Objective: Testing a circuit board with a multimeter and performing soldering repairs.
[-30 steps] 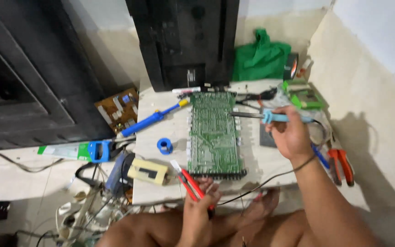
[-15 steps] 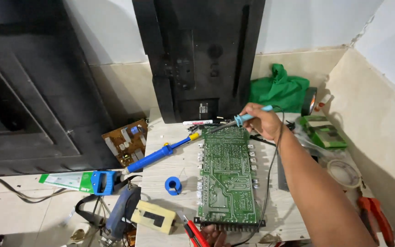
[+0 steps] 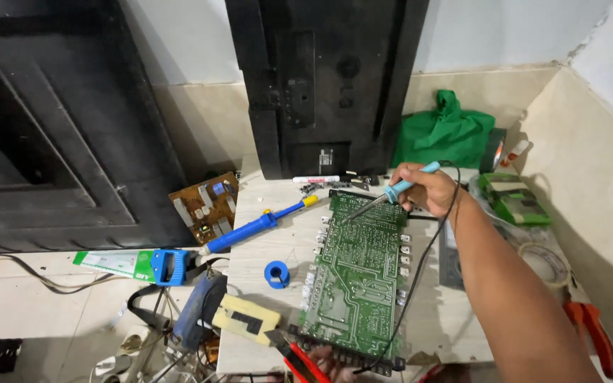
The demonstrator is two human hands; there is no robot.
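Pale tiles covered the low work surface (image 3: 278,195) where we sat, a tall black cabinet (image 3: 324,78) rising against the wall behind it and a dark panelled door to the left. Compared with the frame half a second before, our right hand (image 3: 427,188) had dropped lower and nearer the board, and the view had tilted up so that more wall showed. The hand was closed around the light-blue handle of the soldering iron (image 3: 391,193), whose metal tip pointed down and left onto the top edge of the green circuit board (image 3: 356,273). That board lay flat along the middle of the surface, well forward of the grip except at its far edge, where the tip met it. The black cord ran from the hand down over the board's right side. Our left hand (image 3: 321,354) barely showed at the bottom edge, fingers beside a red-handled tool (image 3: 303,362); we could not tell whether it was closed. To the left lay a blue desoldering pump (image 3: 253,228), a blue solder spool (image 3: 276,273) and a brown circuit board (image 3: 203,206). A green cloth bag (image 3: 448,135) sat in the corner.
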